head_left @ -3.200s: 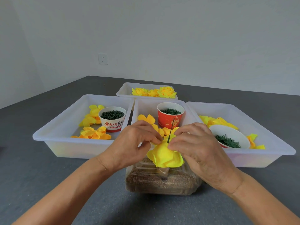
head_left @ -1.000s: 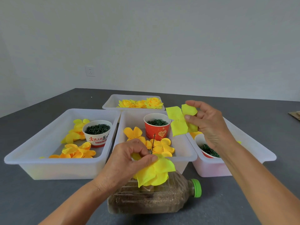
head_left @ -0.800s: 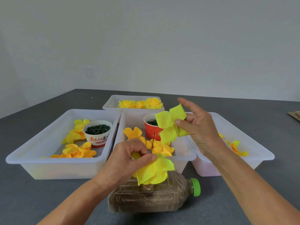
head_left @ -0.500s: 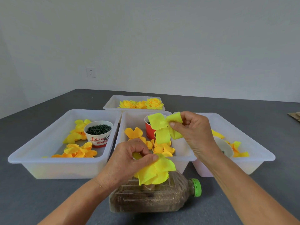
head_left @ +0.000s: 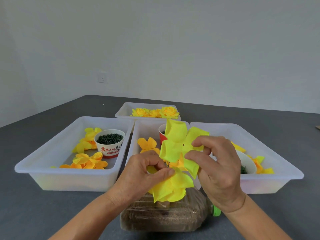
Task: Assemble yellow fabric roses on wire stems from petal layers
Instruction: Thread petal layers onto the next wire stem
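While the left hand (head_left: 143,172) pinches the half-built yellow fabric rose (head_left: 173,187) above a brown-filled clear plastic bottle (head_left: 166,215) lying on the grey bench (head_left: 52,208), the right hand (head_left: 216,163) pinches a flat four-lobed yellow fabric petal layer (head_left: 176,146). That layer hangs just above the rose, its small centre hole facing the camera.

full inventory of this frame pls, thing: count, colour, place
petal layer: 1, lime-yellow, held up at centre
part-built rose: 1, yellow, above the bottle
bottle: 1, clear with brown fill, green cap, lying at near edge
trays: 4, translucent white, three in a row, one behind
finished roses: about 3, yellow, back tray
loose petals: several, yellow-orange, in the three front trays
white cup: 1, dark green bits, left tray
red cup: 1, middle tray, mostly hidden
wall socket: 1, white
hands: left pinches the rose; right pinches the petal layer
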